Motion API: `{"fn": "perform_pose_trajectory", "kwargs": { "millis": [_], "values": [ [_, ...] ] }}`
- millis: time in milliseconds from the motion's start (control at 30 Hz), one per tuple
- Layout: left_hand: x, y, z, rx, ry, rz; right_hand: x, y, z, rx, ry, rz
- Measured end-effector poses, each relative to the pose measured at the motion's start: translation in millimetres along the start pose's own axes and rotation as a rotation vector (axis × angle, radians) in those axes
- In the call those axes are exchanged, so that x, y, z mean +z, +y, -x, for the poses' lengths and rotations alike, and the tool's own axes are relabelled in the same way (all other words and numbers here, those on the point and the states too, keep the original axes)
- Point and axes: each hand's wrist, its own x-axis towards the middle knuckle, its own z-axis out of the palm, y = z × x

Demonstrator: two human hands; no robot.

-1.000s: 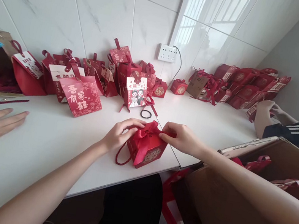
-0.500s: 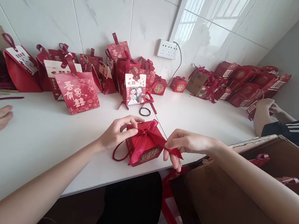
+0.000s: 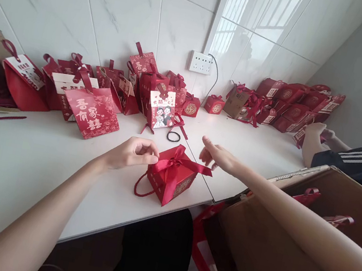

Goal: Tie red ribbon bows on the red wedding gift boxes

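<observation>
A small red gift box (image 3: 180,187) with gold print stands near the table's front edge. On its lid is a red satin ribbon (image 3: 170,180) tied in a bow, one tail hanging down the front and one stretching right. My left hand (image 3: 134,153) is closed at the box's left side, thumb and fingers pinching the ribbon's left end. To the right of the box, my right hand (image 3: 217,156) is open, fingers loosely bent, apart from the ribbon tail. A dark red cord handle (image 3: 138,193) loops from the box's left side onto the table.
Several red gift bags (image 3: 92,110) and boxes line the wall, with a black hair tie (image 3: 173,137) before them. A large cardboard box (image 3: 273,245) stands at right. Beyond it, another person's hands (image 3: 317,136) are at a red box stack (image 3: 290,110). A socket strip (image 3: 201,63) is on the wall.
My right hand has let go of the ribbon tail and moved up and away. My left hand has shifted slightly left. Another person's hand at the far left has left the view.
</observation>
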Motion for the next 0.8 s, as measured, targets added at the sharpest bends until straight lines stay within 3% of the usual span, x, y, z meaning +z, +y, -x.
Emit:
{"fn": "perform_pose_trajectory", "kwargs": {
  "millis": [67, 200, 400, 600, 800],
  "values": [
    [-1.1, 2, 1, 0.016, -0.028, -0.036, 7, -4, -1, -0.144, 0.058, -0.045],
    [4.2, 5, 0, 0.071, -0.022, -0.113, 18, -11, 1, -0.317, -0.031, -0.056],
    [11.5, 6, 0, 0.08, -0.051, -0.107, 19, -9, 3, -0.278, -0.034, 0.0],
    [18.3, 11, 4, 0.132, -0.086, -0.253, 13, -7, 8, -0.316, -0.059, 0.075],
    [15.6, 11, 5, 0.102, -0.01, -0.171, 7, -11, 13, -0.27, -0.254, -0.096]
  ]
}}
